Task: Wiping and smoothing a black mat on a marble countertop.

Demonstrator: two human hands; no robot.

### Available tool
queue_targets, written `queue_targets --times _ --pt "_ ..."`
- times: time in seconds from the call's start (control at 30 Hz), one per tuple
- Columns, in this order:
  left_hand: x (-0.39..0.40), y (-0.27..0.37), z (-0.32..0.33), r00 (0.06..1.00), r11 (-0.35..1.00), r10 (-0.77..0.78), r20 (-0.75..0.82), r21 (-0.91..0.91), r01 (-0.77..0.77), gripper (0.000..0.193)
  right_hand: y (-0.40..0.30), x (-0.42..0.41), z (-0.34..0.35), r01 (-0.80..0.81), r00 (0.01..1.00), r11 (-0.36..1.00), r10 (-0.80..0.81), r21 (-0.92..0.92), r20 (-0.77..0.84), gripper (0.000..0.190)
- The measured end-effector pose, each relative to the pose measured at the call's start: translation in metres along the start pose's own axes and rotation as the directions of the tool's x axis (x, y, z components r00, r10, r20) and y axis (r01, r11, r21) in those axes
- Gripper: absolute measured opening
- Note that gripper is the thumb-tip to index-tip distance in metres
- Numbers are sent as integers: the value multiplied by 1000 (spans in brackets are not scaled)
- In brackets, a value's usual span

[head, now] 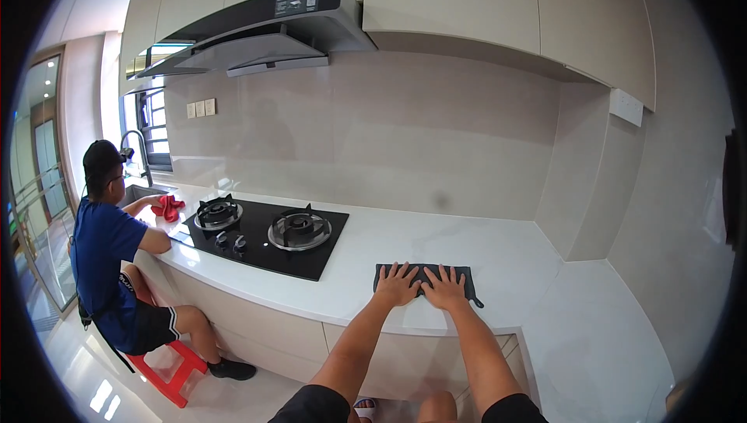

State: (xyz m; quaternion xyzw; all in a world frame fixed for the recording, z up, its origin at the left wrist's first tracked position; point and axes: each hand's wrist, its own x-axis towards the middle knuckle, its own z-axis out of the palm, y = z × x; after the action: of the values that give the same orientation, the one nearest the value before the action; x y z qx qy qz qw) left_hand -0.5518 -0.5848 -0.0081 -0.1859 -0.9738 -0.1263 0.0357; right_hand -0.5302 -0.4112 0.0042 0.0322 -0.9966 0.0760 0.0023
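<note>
A dark grey cloth with a small hanging loop lies spread flat on the white countertop, right of the gas hob. My left hand rests palm down on its left part, fingers spread. Beside it, my right hand presses flat on the right part, fingers also apart. The two thumbs come close together near the cloth's middle. Neither hand grips the cloth.
A black gas hob with two burners is set into the counter at left. Beyond it, a person sits on a red stool, holding a red cloth near the sink. A range hood and cabinets hang above.
</note>
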Motion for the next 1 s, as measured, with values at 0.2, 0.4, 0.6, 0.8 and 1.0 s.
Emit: queue_targets --times 0.2,0.4,0.6,0.8,1.0 --pt "43 -10 2 1000 1000 -1 -7 11 1 64 10 46 2 0 1000 1000 1 26 -20 66" --pt "98 -21 4 999 998 -41 -1 38 41 63 11 109 2 -20 998 999 22 42 -58 65" --pt "167 -35 14 997 995 -81 1 51 81 63 23 182 6 -23 998 998 27 51 -61 64" --pt "228 -42 13 996 996 -91 -15 11 91 62 38 244 2 -35 997 999 38 41 -73 62" --pt "253 -57 23 993 996 -86 -85 14 88 63 37 268 1 -48 997 995 53 85 -58 63"
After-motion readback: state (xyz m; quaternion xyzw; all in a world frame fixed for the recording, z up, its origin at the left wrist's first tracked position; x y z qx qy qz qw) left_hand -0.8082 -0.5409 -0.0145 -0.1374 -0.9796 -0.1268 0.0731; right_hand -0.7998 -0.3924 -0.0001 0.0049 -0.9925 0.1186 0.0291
